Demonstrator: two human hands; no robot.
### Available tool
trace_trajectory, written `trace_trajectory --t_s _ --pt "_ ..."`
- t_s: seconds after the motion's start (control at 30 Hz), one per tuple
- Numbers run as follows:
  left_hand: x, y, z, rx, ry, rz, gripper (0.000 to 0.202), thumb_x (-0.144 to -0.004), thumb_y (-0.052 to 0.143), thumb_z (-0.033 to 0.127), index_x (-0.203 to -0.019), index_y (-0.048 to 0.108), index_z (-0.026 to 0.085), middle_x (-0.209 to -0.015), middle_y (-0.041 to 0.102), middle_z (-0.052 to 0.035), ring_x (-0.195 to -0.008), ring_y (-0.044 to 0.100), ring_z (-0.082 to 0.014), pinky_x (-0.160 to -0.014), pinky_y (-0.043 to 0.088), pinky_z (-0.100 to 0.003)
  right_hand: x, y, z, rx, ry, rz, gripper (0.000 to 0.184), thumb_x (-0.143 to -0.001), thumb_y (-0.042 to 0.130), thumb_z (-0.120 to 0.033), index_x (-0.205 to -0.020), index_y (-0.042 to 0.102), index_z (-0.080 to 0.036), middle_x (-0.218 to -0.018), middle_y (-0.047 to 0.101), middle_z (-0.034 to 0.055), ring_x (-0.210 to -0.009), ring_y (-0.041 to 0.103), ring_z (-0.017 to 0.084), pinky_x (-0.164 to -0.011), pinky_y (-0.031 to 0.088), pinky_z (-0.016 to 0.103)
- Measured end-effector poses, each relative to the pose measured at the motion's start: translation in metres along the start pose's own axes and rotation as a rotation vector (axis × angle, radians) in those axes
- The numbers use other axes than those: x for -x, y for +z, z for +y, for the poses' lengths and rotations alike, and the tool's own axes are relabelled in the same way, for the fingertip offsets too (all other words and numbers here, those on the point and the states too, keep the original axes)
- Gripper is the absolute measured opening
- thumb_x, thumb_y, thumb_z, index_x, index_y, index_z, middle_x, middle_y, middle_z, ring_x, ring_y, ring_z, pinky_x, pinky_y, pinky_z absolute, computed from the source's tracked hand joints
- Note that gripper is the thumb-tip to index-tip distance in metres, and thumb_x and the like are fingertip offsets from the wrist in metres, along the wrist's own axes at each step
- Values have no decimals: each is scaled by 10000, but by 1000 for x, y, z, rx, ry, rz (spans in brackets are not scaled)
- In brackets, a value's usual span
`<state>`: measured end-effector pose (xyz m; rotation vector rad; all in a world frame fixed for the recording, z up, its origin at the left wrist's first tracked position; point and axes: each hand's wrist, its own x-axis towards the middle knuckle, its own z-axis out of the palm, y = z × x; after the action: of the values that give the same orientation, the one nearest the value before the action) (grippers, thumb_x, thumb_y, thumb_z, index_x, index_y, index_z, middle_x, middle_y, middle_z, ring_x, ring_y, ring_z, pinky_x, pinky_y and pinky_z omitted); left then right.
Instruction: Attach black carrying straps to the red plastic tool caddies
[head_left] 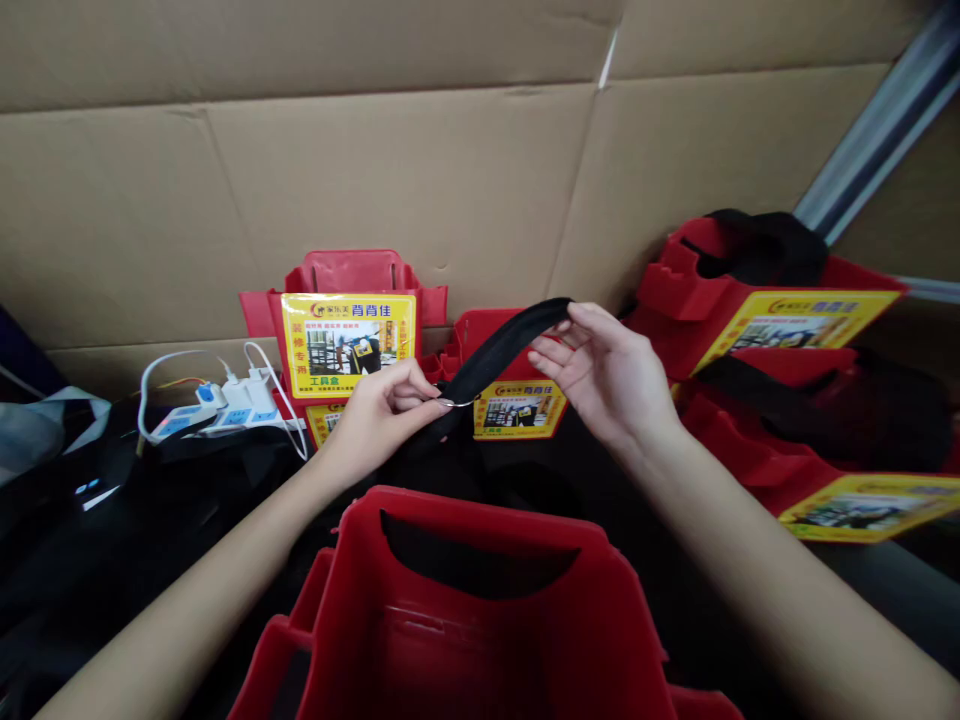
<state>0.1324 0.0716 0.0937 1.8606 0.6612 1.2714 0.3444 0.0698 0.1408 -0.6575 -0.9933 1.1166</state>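
A black webbing strap (501,348) stretches between both hands above a dark table. My left hand (379,410) pinches its lower end, where a small metal ring shows at the fingertips. My right hand (604,375) holds the upper end with thumb and fingers, the other fingers spread. Just below the hands, close to me, stands an open red plastic tool box (480,620) with a slot in its near wall.
More red tool boxes with yellow labels stand behind (349,340), in the middle (517,405), and stacked at right (780,330) with black straps. A white power strip with cables (225,405) lies at left. A cardboard wall (450,170) closes the back.
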Motion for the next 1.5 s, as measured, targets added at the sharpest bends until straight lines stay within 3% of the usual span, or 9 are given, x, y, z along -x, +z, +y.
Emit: trace_trajectory --t_s 0.1,0.2,0.3,0.4,0.67,0.93,1.17,1.33,1.5 --pt "0 1 1 -26 37 0 164 -739 651 179 -737 488 169 -630 576 43 -578 594 -66 -531 462 -154 -4 -4 3 -48 292 -16 186 -784 467 -182 -599 456 -171 -566 548 -18 -547 594 83 -575 505 194" --pt "-1 1 1 -46 57 -11 165 -750 640 191 -759 476 176 -619 549 50 -560 580 -65 -522 462 -160 -2 -5 12 103 561 -276 105 -771 527 -178 -678 559 -143 -698 639 32 -666 640 123 -605 521 222" --pt "-1 1 2 -52 61 -47 165 -747 647 201 -774 486 174 -670 563 37 -622 588 -72 -569 474 -167 4 -5 21 231 609 -546 128 -739 613 -177 -859 620 -135 -855 671 57 -803 656 150 -633 522 214" --pt "0 0 3 -81 79 -107 148 -745 646 187 -781 504 168 -742 588 19 -705 594 -82 -644 485 -178 9 -3 26 265 611 -666 202 -709 652 -182 -902 620 -135 -849 672 54 -791 657 144 -616 515 198" --pt "0 -3 7 -246 156 -168 82 -760 551 97 -774 511 167 -771 567 14 -748 562 -96 -710 454 -212 22 13 28 207 606 -513 103 -676 629 -187 -682 532 -155 -596 532 -58 -539 514 51 -558 473 191" --pt "3 -3 8 -494 201 -175 76 -765 529 95 -776 527 170 -764 595 15 -720 558 -103 -676 436 -212 24 16 31 359 451 -352 164 -652 632 -179 -613 475 -151 -534 446 -76 -476 402 18 -414 281 117" --pt "4 0 12 -612 312 -209 59 -795 527 115 -787 551 168 -751 631 4 -701 587 -104 -647 443 -200 22 14 36 392 474 -384 125 -669 611 -212 -777 593 -152 -629 566 -15 -523 510 68 -432 370 154" --pt "5 6 13 -603 387 -230 92 -777 526 82 -743 553 163 -709 624 13 -660 574 -91 -627 435 -192 23 14 46 464 447 -356 78 -681 553 -145 -740 604 -152 -514 528 -46 -404 446 48 -357 351 139" --pt "4 -5 20 -458 267 -137 26 -780 573 146 -773 562 168 -750 621 5 -697 573 -101 -656 452 -205 20 14 39 265 497 -488 145 -726 576 -186 -856 627 -147 -720 619 5 -593 564 74 -485 463 149"
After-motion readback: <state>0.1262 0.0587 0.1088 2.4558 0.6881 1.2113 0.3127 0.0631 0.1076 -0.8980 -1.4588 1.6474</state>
